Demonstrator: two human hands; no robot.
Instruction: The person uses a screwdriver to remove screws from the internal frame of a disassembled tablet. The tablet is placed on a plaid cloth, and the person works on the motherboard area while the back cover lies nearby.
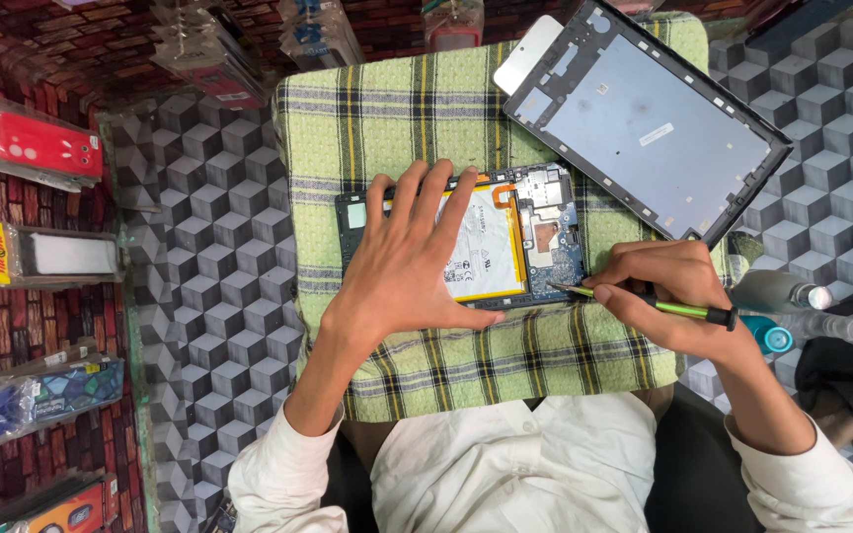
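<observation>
opened tablet (505, 237) on green plaid cloth (397, 118), long axis left-right, circuit-board end right. left hand (412, 257) flat, fingers spread, pressing battery. right hand (668, 291) closed around green screwdriver (659, 304), tip pointing left at tablet's near right corner. detached frame (644, 118) far right, tilted. cloth free near edge; cube-patterned tabletop (199, 247) left.

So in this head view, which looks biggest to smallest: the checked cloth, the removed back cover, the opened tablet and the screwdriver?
1. checked cloth
2. removed back cover
3. opened tablet, partly hidden under the left hand
4. screwdriver
</observation>
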